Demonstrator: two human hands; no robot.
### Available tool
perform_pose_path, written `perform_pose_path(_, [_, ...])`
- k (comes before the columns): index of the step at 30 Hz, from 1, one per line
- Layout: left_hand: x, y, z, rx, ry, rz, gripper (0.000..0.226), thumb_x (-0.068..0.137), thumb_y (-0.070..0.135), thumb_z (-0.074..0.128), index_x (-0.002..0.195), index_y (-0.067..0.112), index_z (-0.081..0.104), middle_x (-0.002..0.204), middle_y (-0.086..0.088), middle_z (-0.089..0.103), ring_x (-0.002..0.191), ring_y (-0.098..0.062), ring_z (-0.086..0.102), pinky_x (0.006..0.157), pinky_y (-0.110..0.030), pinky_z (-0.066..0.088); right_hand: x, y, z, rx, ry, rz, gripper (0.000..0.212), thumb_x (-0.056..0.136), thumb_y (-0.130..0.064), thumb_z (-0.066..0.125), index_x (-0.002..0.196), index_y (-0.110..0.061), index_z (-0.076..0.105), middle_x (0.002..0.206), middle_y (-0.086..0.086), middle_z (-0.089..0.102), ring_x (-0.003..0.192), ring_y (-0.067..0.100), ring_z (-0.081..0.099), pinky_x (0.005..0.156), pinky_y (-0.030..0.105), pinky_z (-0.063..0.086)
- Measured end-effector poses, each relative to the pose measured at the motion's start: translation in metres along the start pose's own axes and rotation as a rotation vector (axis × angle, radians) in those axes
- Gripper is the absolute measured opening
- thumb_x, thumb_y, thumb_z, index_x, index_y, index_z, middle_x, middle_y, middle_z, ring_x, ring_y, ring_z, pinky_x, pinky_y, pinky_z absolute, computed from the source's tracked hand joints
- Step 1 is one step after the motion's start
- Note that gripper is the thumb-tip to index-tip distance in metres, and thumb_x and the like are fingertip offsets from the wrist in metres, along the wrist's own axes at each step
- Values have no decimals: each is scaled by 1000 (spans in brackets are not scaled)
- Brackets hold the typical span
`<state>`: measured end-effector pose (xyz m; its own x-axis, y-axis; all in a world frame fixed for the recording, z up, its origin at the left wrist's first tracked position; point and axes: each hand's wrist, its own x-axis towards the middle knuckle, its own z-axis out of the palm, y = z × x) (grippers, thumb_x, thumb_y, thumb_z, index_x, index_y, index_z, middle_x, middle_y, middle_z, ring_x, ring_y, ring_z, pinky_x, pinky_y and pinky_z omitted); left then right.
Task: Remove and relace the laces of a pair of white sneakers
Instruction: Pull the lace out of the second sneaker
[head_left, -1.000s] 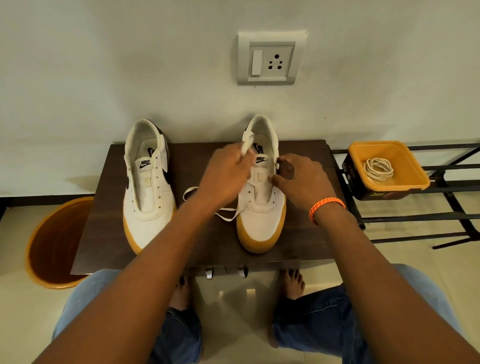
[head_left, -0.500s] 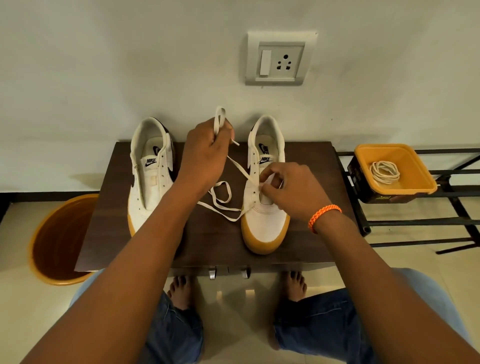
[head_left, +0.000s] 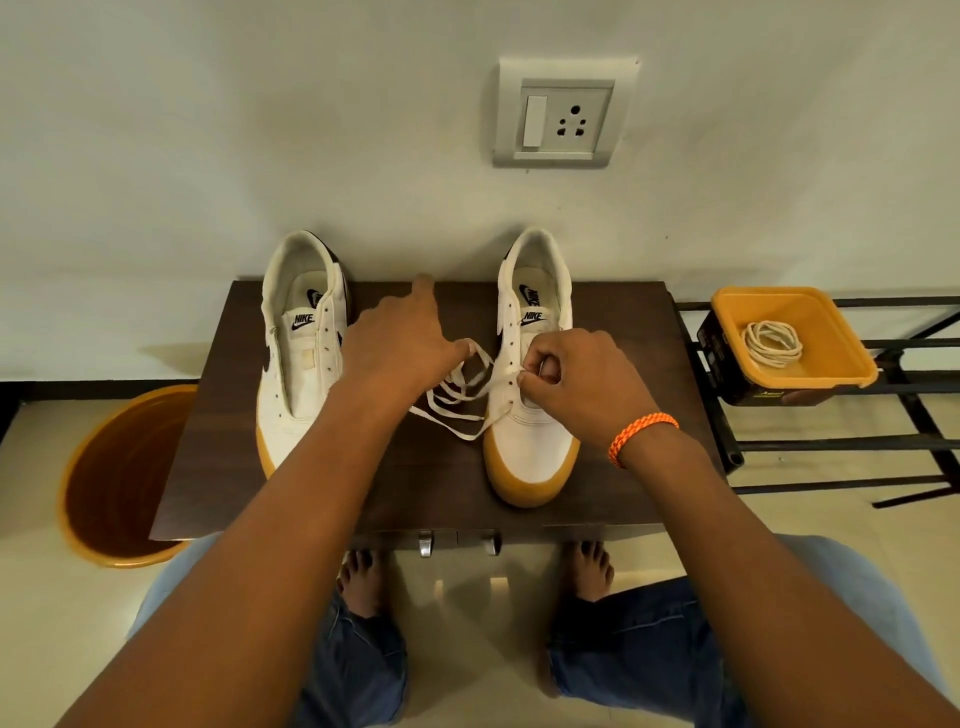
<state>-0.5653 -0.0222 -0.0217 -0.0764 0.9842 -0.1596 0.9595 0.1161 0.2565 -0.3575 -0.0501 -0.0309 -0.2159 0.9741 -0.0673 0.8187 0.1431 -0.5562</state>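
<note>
**A:** While the right hand is curled over the near eyelets of the right sneaker, what is it doing there?

**B:** Its fingertips pinch the lace right at the eyelet row, probably to feed or steady it at a hole. The shoe lies directly under that hand, yellow toe toward the person, heel toward the wall, so its long axis runs near to far.

**A:** And the left hand?

**B:** Just left of the right hand, over the table between the two shoes. Its forefinger points away and the lace's loops lie at its thumb side; whether it really grips the lace I cannot tell. I'd judge it is taking up the slack.

**A:** The other shoe?

**B:** The left sneaker sits just beyond the left wrist, unlaced, parallel to its partner, toe near, heel far.

**A:** Its lace?

**B:** Likely the coiled lace in the yellow tub, well right of the right hand.
</note>
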Motion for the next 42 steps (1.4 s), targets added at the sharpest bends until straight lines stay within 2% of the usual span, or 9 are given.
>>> perform_pose_path(3, [0, 15, 6, -95, 129, 172, 39, 97, 59, 62, 117, 27, 68, 121, -3, 58, 106, -25, 62, 84, -39, 52, 2, 4, -1, 10, -27, 8, 10, 92, -33, 73, 85, -27, 69, 80, -7, 70, 74, 14, 68, 74, 39, 62])
perform_pose_path(7, [3, 31, 16, -254, -141, 223, 42, 97, 68, 57, 83, 29, 63, 83, 8, 67, 78, -13, 65, 70, -35, 53, 0, 5, 0, -11, -40, -2, 8, 95, -33, 71, 93, -25, 71, 85, -3, 71, 78, 18, 70, 79, 45, 63])
perform_pose_path(12, [7, 29, 21, -264, -142, 215, 35, 95, 60, 66, 86, 26, 62, 85, 8, 67, 78, -13, 65, 78, -41, 58, 3, 6, -2, -9, -30, -4, 11, 93, -29, 73, 84, -26, 68, 73, -8, 64, 74, 14, 66, 80, 40, 62])
perform_pose_path(17, [9, 27, 20, -292, -149, 236, 35, 94, 59, 69, 84, 26, 63, 85, 8, 68, 77, -14, 66, 78, -44, 59, 4, 7, -12, 68, 54, 55, 15, 90, -16, 72, 76, -18, 68, 58, -4, 59, 52, 5, 54, 56, 11, 40])
perform_pose_path(22, [12, 24, 21, -369, -203, 247, 35, 93, 57, 71, 85, 24, 64, 87, 7, 70, 78, -14, 68, 79, -48, 61, 8, 20, -25, 144, 282, 156, 19, 88, -21, 72, 71, -22, 64, 60, -3, 63, 57, 13, 64, 57, 31, 52])
perform_pose_path(30, [12, 21, 22, -454, -224, 287, 33, 96, 47, 72, 87, 16, 66, 88, -1, 70, 81, -23, 68, 80, -53, 60, 2, 11, -25, 113, -25, -26, 20, 90, -33, 80, 74, -21, 76, 51, -9, 53, 48, 4, 47, 53, 16, 39])
perform_pose_path(34, [14, 20, 24, -460, -222, 293, 31, 97, 47, 71, 87, 19, 64, 90, 1, 71, 82, -21, 69, 80, -51, 61, 1, 7, -9, -90, -105, -38, 17, 90, -26, 76, 106, -30, 77, 81, -8, 62, 86, 15, 62, 84, 40, 60])
perform_pose_path(38, [14, 19, 26, -458, -232, 296, 31, 97, 49, 71, 88, 20, 65, 93, 2, 72, 84, -20, 70, 82, -53, 61, 0, 2, -8, -145, -90, -23, 13, 90, -36, 78, 101, -32, 74, 104, 1, 72, 101, 23, 67, 87, 47, 61])
perform_pose_path(42, [15, 19, 27, -441, -226, 304, 32, 96, 52, 70, 88, 22, 64, 91, 4, 72, 86, -19, 69, 84, -54, 60, -2, 3, -14, -101, -94, -37, 9, 88, -28, 78, 83, -30, 71, 69, -15, 59, 72, 10, 62, 81, 42, 62])
